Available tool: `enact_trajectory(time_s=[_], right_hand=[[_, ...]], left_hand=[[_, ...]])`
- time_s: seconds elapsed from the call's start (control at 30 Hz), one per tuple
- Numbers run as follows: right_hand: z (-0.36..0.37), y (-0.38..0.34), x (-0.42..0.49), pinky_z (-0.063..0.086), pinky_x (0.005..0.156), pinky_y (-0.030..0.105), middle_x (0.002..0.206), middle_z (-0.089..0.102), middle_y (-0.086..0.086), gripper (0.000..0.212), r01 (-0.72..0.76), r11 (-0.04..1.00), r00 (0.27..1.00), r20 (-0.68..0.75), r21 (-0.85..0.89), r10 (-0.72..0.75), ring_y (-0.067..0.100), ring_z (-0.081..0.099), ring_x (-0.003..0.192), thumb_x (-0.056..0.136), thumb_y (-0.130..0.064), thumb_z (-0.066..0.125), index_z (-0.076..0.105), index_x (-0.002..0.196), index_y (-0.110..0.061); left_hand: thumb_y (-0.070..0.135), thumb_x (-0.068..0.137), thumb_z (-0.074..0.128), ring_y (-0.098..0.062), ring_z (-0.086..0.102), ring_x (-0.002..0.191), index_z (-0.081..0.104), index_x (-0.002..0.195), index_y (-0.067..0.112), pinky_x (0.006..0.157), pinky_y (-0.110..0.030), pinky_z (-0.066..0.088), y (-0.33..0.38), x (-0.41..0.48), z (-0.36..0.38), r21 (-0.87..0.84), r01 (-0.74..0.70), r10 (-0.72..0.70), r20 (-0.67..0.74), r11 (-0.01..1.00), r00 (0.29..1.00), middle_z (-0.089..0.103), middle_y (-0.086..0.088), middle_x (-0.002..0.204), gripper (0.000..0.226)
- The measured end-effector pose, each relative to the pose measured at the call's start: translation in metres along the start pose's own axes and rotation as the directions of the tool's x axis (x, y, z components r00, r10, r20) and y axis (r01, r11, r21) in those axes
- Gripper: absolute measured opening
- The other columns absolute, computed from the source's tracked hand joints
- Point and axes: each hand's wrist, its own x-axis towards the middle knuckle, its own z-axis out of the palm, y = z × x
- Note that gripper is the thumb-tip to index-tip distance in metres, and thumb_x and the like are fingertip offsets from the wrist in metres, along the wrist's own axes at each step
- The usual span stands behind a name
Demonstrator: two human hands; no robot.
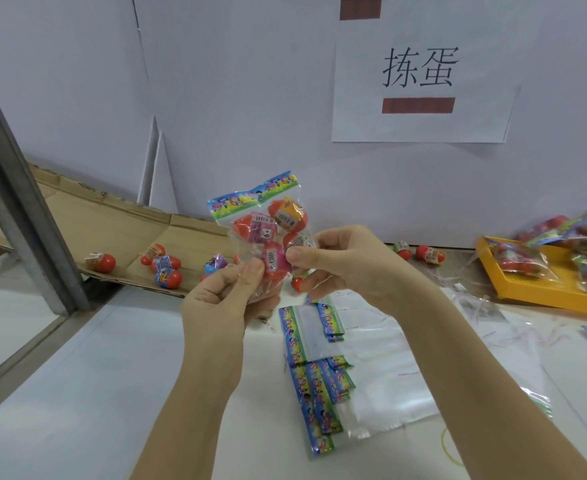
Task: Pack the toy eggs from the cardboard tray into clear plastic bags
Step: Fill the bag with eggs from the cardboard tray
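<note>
Both sets of fingers are pinched narrow on the same thing: the left hand (pixel 223 299) grips the lower open end of a clear plastic bag (pixel 266 237) between thumb and forefinger, and the right hand (pixel 337 265) nips the opposite lip of that mouth just beside it, thumb tip against the film. The bag stands up from the fingers with its long axis running away from the person, tilted a little to the right, its printed header strip (pixel 255 197) at the far top and its mouth down between the two hands. Several toy eggs (pixel 271 258) sit inside it, a pink-wrapped one lowest and touching the left fingertips, orange ones above. So the bag's contents lie above and beyond the fingers, and the opening is at the fingers themselves; whatever comes next, closing the mouth or feeding another egg, looks to turn on that end. Taking the bag as the landmark: to its left and slightly behind lies the cardboard tray (pixel 119 230), with loose eggs (pixel 162 263) on it, nearer the left hand. Below the bag, toward the person, flat empty bags (pixel 314 375) lie on the white table (pixel 77 393). To its right, two more eggs (pixel 430 254) rest by the wall, and farther right a yellow tray (pixel 534 289) holds filled packs.
</note>
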Motion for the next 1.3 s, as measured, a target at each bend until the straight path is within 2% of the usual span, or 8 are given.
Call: enact_trajectory(time_s=[0.13, 0.47, 0.67, 0.77, 1.0, 1.13, 1.27, 1.3], right_hand=[[-0.001, 0.000, 0.001, 0.055, 0.059, 0.025, 0.088, 0.074, 0.014, 0.048, 0.010, 1.000, 1.000, -0.025, 0.003, -0.010, 0.026, 0.068, 0.071, 0.061, -0.041, 0.079, 0.073, 0.091, -0.004], [-0.005, 0.000, -0.001, 0.058, 0.064, 0.032, 0.096, 0.075, 0.008, 0.042, 0.071, 0.997, 0.997, -0.031, 0.037, -0.070, 0.024, 0.071, 0.085, 0.067, -0.045, 0.074, 0.074, 0.097, -0.016], [-0.009, 0.002, 0.000, 0.052, 0.091, 0.055, 0.095, 0.075, 0.012, 0.041, 0.105, 0.994, 0.990, -0.093, 0.017, -0.103, 0.036, 0.069, 0.097, 0.065, -0.040, 0.076, 0.076, 0.095, -0.012], [-0.005, 0.001, 0.000, 0.050, 0.090, 0.058, 0.099, 0.072, 0.018, 0.051, 0.088, 0.995, 0.995, -0.053, -0.039, -0.090, 0.034, 0.067, 0.092, 0.060, -0.045, 0.078, 0.075, 0.098, -0.010], [-0.002, 0.003, -0.001, 0.057, 0.085, 0.044, 0.092, 0.075, 0.010, 0.036, 0.116, 0.990, 0.992, 0.059, -0.076, -0.111, 0.027, 0.071, 0.086, 0.066, -0.037, 0.077, 0.077, 0.094, -0.015], [0.002, 0.005, 0.000, 0.060, 0.071, 0.031, 0.091, 0.075, 0.011, 0.032, 0.135, 0.989, 0.988, 0.079, -0.066, -0.129, 0.018, 0.070, 0.080, 0.067, -0.032, 0.077, 0.076, 0.094, -0.013], [0.006, 0.006, 0.002, 0.059, 0.071, 0.035, 0.091, 0.075, 0.011, 0.035, 0.149, 0.985, 0.989, 0.023, -0.082, -0.148, 0.020, 0.070, 0.080, 0.064, -0.034, 0.077, 0.075, 0.092, -0.014], [0.007, 0.006, 0.003, 0.058, 0.075, 0.037, 0.091, 0.075, 0.012, 0.038, 0.159, 0.984, 0.987, -0.022, -0.076, -0.161, 0.020, 0.070, 0.081, 0.063, -0.035, 0.077, 0.074, 0.093, -0.011]], left_hand=[[0.038, 0.051, 0.079, -0.018, 0.073, 0.070, 0.075, 0.086, 0.014, 0.058, -0.023, 0.057, 0.002, 0.000, 0.000, -0.019, 0.080, -0.080, 0.039, 0.997, 0.996, 0.076, -0.007, 0.081, 0.043], [0.034, 0.049, 0.080, -0.010, 0.070, 0.060, 0.079, 0.068, 0.022, 0.057, -0.018, 0.055, -0.001, 0.002, -0.001, 0.038, -0.001, -0.001, 0.057, 0.999, 0.998, 0.074, -0.003, 0.068, 0.022], [0.030, 0.051, 0.088, -0.019, 0.074, 0.080, 0.075, 0.094, 0.016, 0.067, -0.029, 0.060, 0.001, 0.002, -0.001, 0.018, 0.081, -0.083, 0.135, 0.997, 0.987, 0.076, -0.009, 0.092, 0.047], [0.030, 0.070, 0.072, -0.011, 0.073, 0.077, 0.079, 0.088, 0.018, 0.064, -0.024, 0.059, 0.002, 0.000, 0.003, -0.109, 0.006, 0.003, 0.088, 0.994, 0.996, 0.077, -0.002, 0.089, 0.023], [0.023, 0.073, 0.064, -0.003, 0.065, 0.064, 0.075, 0.063, 0.023, 0.058, -0.017, 0.054, 0.003, -0.003, 0.007, -0.157, -0.051, 0.053, 0.011, 0.986, 0.999, 0.071, 0.007, 0.070, 0.015], [0.013, 0.082, 0.059, -0.002, 0.061, 0.055, 0.066, 0.055, 0.022, 0.053, -0.016, 0.051, 0.001, -0.003, 0.006, -0.203, -0.055, 0.061, 0.020, 0.978, 0.998, 0.065, 0.007, 0.061, 0.029], [0.022, 0.082, 0.061, -0.006, 0.069, 0.067, 0.069, 0.082, 0.016, 0.056, -0.022, 0.056, 0.000, -0.002, 0.007, -0.173, -0.013, 0.012, -0.008, 0.985, 1.000, 0.074, 0.003, 0.075, 0.010], [0.030, 0.077, 0.064, -0.008, 0.070, 0.073, 0.069, 0.089, 0.016, 0.062, -0.025, 0.058, -0.001, -0.002, 0.008, -0.143, -0.002, 0.003, 0.008, 0.990, 1.000, 0.075, 0.002, 0.082, 0.020]])
